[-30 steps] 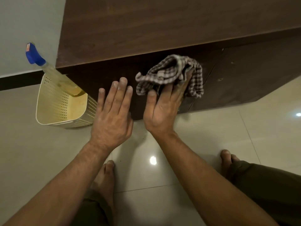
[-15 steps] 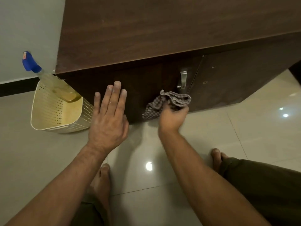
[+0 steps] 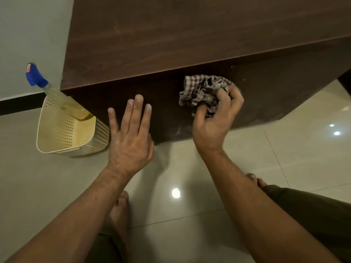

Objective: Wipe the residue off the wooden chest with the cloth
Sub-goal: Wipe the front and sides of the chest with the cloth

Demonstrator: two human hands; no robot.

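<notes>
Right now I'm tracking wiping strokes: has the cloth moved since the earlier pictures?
Yes. The cloth in the right hand moved up the chest front, from near its bottom edge to just under its top.

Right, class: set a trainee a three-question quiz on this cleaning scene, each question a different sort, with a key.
1. Fill in: the right hand grips the cloth against the ____ face of the wooden chest.
2. True or false: the fingers of the left hand are straight and hold nothing.
3. Where does the spray bottle stand? A in the cream basket; B on the chest's top; C in the left hand.
Key: 1 front; 2 true; 3 A.
</notes>
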